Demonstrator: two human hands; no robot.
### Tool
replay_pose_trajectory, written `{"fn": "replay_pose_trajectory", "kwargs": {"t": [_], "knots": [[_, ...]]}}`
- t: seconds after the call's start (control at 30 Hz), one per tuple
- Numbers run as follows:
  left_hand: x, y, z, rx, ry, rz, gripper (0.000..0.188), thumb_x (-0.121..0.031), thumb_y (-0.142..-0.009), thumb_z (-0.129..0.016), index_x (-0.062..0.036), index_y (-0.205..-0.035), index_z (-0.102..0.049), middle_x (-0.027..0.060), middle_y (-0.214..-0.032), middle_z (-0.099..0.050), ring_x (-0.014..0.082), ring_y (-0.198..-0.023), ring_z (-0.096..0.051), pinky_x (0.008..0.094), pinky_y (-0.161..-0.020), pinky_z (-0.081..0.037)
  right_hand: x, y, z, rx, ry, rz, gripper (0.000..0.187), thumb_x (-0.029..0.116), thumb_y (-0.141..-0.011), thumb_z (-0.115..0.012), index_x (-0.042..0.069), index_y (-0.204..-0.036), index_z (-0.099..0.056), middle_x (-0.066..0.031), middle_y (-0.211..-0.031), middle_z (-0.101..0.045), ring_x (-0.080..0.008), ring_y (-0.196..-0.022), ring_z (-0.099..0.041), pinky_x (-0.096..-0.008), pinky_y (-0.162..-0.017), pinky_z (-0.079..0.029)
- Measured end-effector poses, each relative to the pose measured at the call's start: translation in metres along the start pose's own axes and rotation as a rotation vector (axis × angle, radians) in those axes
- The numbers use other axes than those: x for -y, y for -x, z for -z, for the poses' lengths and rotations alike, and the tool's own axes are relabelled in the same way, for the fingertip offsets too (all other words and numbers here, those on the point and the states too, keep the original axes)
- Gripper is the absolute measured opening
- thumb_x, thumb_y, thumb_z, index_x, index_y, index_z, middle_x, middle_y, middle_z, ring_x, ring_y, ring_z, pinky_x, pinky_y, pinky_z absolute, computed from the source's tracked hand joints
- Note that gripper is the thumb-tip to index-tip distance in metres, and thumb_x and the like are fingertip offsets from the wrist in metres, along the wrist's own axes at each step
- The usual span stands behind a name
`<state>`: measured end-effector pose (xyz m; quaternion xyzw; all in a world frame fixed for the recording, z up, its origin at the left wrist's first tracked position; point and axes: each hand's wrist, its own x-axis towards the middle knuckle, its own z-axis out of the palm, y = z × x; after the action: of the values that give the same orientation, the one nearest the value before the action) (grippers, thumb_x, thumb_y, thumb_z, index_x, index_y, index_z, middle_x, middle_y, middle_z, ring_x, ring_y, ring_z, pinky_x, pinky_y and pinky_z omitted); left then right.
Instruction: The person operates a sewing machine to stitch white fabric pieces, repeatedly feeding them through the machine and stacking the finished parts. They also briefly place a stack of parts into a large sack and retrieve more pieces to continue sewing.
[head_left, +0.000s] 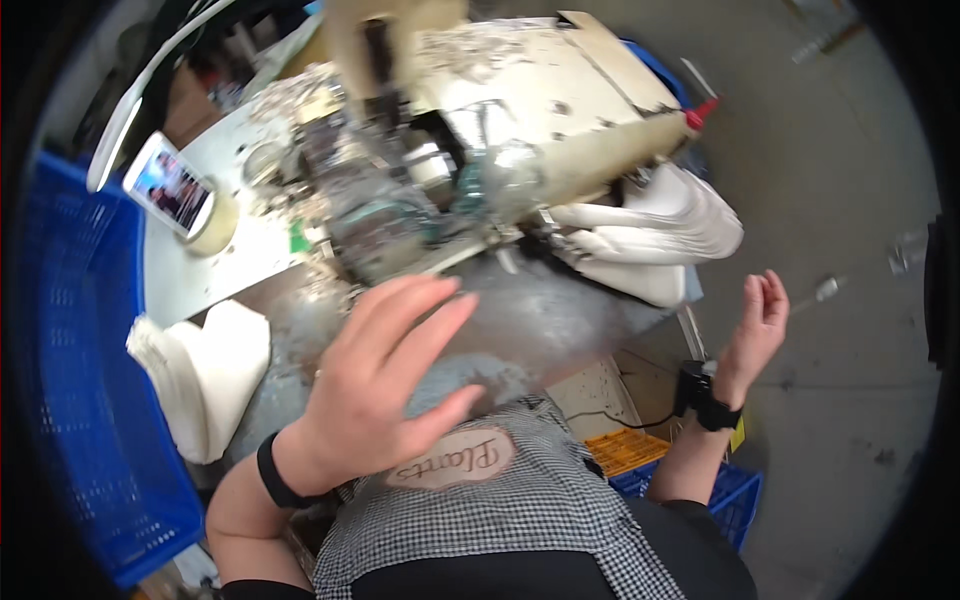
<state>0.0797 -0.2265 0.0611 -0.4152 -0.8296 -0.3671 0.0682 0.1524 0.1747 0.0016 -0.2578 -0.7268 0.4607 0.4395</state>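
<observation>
My left hand point(385, 375) hovers over the metal work surface point(500, 325) in front of the machine, fingers spread and nothing in them. Off to the right, past the table's edge, my right hand point(757, 325) is raised with its fingers loosely bent; it appears to hold nothing. Nearest to it is a fanned bundle of white, curved flat pieces point(675, 225) at the right of the machine. A second stack of white pieces point(205, 375) stands at the left edge of the work surface. The machine point(420, 160), which looks like an industrial sewing machine, is blurred around its head.
A phone point(172, 185) leans on a round pale holder point(213, 225) at the left. Scraps litter the white tabletop point(250, 265). A large blue crate point(95, 370) stands far left, another blue crate point(738, 505) and an orange one point(625, 452) low at the right. A lamp point(118, 140) arches at the upper left.
</observation>
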Motion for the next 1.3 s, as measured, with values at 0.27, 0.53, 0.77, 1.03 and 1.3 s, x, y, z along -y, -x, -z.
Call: {"fn": "replay_pose_trajectory", "kwargs": {"t": [0.27, 0.53, 0.77, 1.03, 1.3], "knots": [[0.004, -0.156, -0.155, 0.233, 0.007, -0.121, 0.099, -0.042, -0.064, -0.081, 0.0078, -0.135, -0.034, 0.0283, -0.130, -0.045, 0.0394, -0.123, -0.044, 0.0416, -0.102, -0.039, -0.006, 0.013, -0.040, 0.261, -0.303, -0.180, 0.041, 0.024, -0.094, -0.060, -0.001, -0.126, -0.052, -0.0075, -0.119, -0.058, -0.0131, -0.104, -0.056, -0.0274, -0.087, -0.046], [0.044, -0.218, -0.202, 0.798, 0.330, 0.193, 0.108, -0.043, -0.056, -0.086, 0.0062, -0.137, -0.033, 0.0245, -0.124, -0.054, 0.0328, -0.117, -0.053, 0.0355, -0.099, -0.041, -0.046, -0.017, -0.093, 0.540, -0.365, -0.186, 0.058, 0.035, -0.092, -0.061, 0.000, -0.134, -0.042, -0.0076, -0.119, -0.058, -0.0171, -0.107, -0.054, -0.0304, -0.094, -0.042], [-0.002, -0.186, -0.204, 0.448, 0.062, -0.067, 0.103, -0.023, -0.052, -0.079, 0.0060, -0.138, -0.031, 0.0238, -0.106, -0.054, 0.0403, -0.100, -0.053, 0.0410, -0.089, -0.044, -0.021, 0.033, -0.040, 0.349, -0.516, -0.278, 0.044, 0.016, -0.090, -0.061, 0.000, -0.130, -0.049, -0.0059, -0.122, -0.057, -0.0146, -0.110, -0.055, -0.0297, -0.096, -0.042], [-0.116, -0.139, -0.174, 0.223, -0.211, -0.372, 0.074, -0.005, -0.063, -0.064, 0.0063, -0.133, -0.043, 0.0265, -0.107, -0.048, 0.0371, -0.095, -0.050, 0.0455, -0.090, -0.040, 0.047, 0.075, 0.022, 0.141, -0.763, -0.314, 0.062, 0.018, -0.084, -0.061, -0.002, -0.138, -0.037, -0.0148, -0.134, -0.049, -0.0262, -0.122, -0.050, -0.0368, -0.105, -0.038], [-0.136, -0.107, -0.141, 0.229, -0.583, -0.292, 0.055, -0.011, -0.073, -0.058, 0.0058, -0.124, -0.053, 0.0286, -0.106, -0.052, 0.0342, -0.093, -0.052, 0.0430, -0.088, -0.040, 0.032, 0.110, 0.014, 0.122, -1.323, -0.969, 0.038, 0.009, -0.087, -0.052, -0.004, -0.122, -0.051, -0.0127, -0.117, -0.060, -0.0234, -0.108, -0.058, -0.0369, -0.098, -0.044]]}}
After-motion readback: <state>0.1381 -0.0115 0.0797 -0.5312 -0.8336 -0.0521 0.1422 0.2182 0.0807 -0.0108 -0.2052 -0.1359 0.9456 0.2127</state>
